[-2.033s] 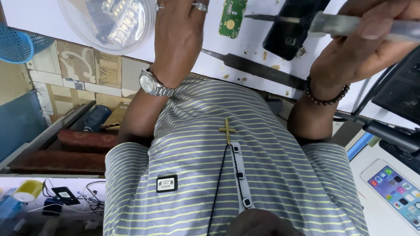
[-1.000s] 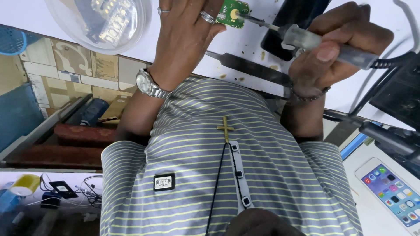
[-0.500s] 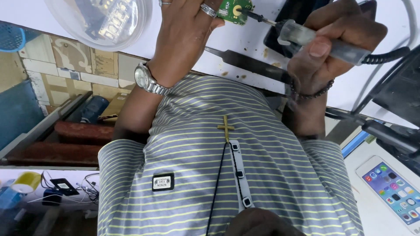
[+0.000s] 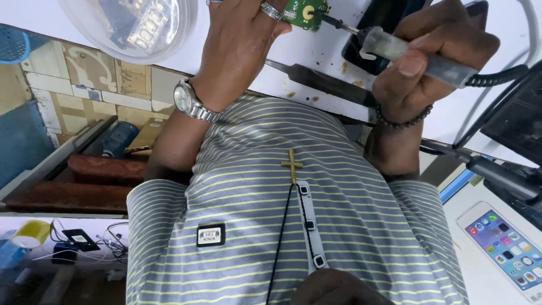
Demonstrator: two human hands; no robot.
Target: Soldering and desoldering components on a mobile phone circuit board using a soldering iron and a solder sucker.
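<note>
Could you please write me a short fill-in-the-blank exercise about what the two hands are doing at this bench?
1. The right hand grips a soldering ____.
2. Its tip meets the small ____ circuit board that the left hand steadies.
3. The left wrist wears a silver ____.
4. A clear ____ sits left of the left hand.

Missing words: iron; green; watch; bowl

White worktop [image 4: 316, 53], patterned tiled floor [image 4: 84, 79]

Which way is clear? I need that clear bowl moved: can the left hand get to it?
Probably yes: the left hand lies right beside the clear bowl, nothing between them, though its fingers now pin the green circuit board.
</note>
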